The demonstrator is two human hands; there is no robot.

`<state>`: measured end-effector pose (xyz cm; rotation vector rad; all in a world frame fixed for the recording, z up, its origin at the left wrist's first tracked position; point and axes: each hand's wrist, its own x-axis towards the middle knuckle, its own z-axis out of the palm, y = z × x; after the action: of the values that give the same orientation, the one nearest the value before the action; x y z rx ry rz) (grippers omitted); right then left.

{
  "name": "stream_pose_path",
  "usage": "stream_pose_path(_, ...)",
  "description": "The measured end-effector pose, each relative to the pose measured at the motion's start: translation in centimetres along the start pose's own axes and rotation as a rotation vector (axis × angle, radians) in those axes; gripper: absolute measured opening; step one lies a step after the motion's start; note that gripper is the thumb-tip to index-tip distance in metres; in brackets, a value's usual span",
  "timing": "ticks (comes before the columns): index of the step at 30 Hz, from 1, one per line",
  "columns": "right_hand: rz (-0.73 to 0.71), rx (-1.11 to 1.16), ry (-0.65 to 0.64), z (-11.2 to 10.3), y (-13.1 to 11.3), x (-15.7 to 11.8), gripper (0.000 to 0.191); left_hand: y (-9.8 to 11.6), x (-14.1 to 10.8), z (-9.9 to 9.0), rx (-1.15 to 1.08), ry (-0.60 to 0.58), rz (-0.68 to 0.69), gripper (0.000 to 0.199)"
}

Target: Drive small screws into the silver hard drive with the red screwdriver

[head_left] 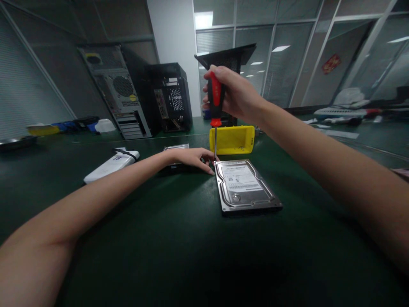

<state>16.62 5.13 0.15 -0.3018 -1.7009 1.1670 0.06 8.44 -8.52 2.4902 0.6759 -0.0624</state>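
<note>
A silver hard drive (241, 181) with a white label lies flat on the green tabletop. My right hand (234, 91) is closed around the handle of a red and black screwdriver (216, 96). The screwdriver stands upright, its tip at the drive's far left corner. At that same corner my left hand (196, 158) grips the drive's edge, thumb on the near side and fingers curled behind. Whether a screw is under the tip is too small to make out. Just behind the drive sits a yellow bin (231, 140) with small dark bits inside.
A second hard drive (177, 147) lies partly hidden behind my left forearm. To its left is a white box-shaped device (111, 166) with a black strap. Computer cases (128, 91) stand at the back left. Tools and papers (341, 121) lie at the far right.
</note>
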Motion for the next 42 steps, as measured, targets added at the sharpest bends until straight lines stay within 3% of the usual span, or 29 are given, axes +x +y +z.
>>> stream_pose_path(16,-0.046,-0.15,-0.029,-0.1,0.2,-0.1,0.009,-0.1,0.0,0.0,0.006,0.004,0.003,0.053)
stream_pose_path(24,-0.051,-0.169,-0.129,-1.5,0.6,0.5,0.023,-0.1,0.0,0.0,0.01,0.001,-0.011,0.056)
stream_pose_path(31,-0.059,-0.163,-0.089,-1.3,-0.3,0.1,0.013,0.0,-0.1,0.0,0.006,0.006,-0.009,0.056)
stream_pose_path(42,-0.061,-0.175,-0.094,-1.2,-0.4,0.2,0.014,-0.1,-0.1,0.1,0.004,0.013,-0.006,0.055)
